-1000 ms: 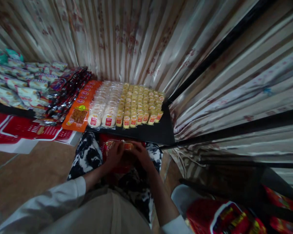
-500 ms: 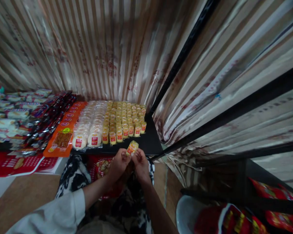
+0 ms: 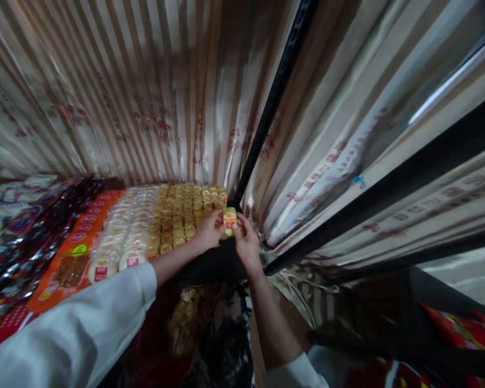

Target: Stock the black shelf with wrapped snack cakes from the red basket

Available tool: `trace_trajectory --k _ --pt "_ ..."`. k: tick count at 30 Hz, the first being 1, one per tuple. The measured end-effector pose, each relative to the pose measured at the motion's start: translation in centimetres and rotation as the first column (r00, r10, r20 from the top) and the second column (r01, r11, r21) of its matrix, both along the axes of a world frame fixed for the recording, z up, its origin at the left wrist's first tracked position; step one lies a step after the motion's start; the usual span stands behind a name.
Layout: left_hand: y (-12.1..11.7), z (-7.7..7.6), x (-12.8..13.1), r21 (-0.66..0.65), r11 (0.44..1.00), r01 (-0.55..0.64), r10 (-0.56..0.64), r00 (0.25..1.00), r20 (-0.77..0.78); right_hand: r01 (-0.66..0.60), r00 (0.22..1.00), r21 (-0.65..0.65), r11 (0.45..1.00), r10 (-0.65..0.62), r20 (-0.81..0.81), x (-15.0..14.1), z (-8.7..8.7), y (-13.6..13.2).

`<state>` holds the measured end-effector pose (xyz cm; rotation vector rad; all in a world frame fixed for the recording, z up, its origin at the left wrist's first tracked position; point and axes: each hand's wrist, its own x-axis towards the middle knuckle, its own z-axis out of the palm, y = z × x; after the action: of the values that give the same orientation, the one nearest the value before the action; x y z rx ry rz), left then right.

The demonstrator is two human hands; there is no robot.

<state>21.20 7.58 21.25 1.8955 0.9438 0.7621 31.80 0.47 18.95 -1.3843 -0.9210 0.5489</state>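
Note:
A small yellow wrapped snack (image 3: pixel 229 220) with a red label is held upright over the right end of the black shelf (image 3: pixel 214 265). My left hand (image 3: pixel 210 230) pinches its left side and my right hand (image 3: pixel 247 241) grips its right side. Just left of my hands stand rows of matching yellow snacks (image 3: pixel 178 229), partly hidden behind my left hand and forearm. White round wrapped crackers (image 3: pixel 131 226) lie in rows beside them. In my lap, a dark red basket holds more yellow wrapped packs (image 3: pixel 186 318), blurred and dim.
An orange pretzel-stick package (image 3: pixel 75 253) and dark shiny packets (image 3: pixel 36 242) lie farther left. Black metal posts (image 3: pixel 272 97) and bars frame the shelf. Striped plastic sheeting (image 3: pixel 165 81) hangs behind. Red packets (image 3: pixel 455 326) sit at lower right.
Both hands have moved forward and right with the yellow snack, from above my lap to the far right end of the rows. My view has shifted too.

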Motion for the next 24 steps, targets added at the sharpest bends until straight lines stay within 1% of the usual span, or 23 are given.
trace_trajectory --k 3,5,8,11,15,19,21,24 --pt "2.5 0.9 2.2 0.025 1.000 -0.016 0.016 1.000 -0.026 0.061 0.991 0.003 0.998 -0.061 0.123 2.2 0.4 3.1" --pt "4.0 1.2 3.3 0.063 0.998 -0.002 0.006 0.998 -0.059 0.099 0.979 -0.008 0.995 -0.096 0.178 3.6 0.0 5.2" --pt "5.9 1.0 4.4 0.151 0.988 0.026 -0.003 0.988 -0.152 0.131 0.970 -0.016 0.991 -0.124 0.209 5.4 -1.3 7.8" --pt "7.6 0.4 5.3 0.261 0.964 0.048 0.020 0.968 -0.252 0.156 0.961 -0.032 0.987 -0.145 0.236 6.5 -2.9 9.8" --pt "9.2 -0.9 5.9 0.399 0.911 0.107 0.029 0.948 -0.318 0.183 0.952 -0.072 0.981 -0.159 0.260 7.1 -5.1 11.3" --pt "10.4 -2.4 5.9 0.458 0.869 0.188 0.001 0.924 -0.382 0.198 0.948 -0.125 0.972 -0.157 0.276 7.3 -7.3 12.2" --pt "10.7 -3.1 5.7 0.487 0.847 0.213 0.007 0.911 -0.411 0.200 0.947 -0.143 0.969 -0.154 0.284 7.2 -8.1 12.5" --pt "10.7 -3.6 5.3 0.533 0.811 0.242 0.013 0.903 -0.429 0.214 0.936 -0.189 0.958 -0.145 0.322 7.0 -8.6 12.7"
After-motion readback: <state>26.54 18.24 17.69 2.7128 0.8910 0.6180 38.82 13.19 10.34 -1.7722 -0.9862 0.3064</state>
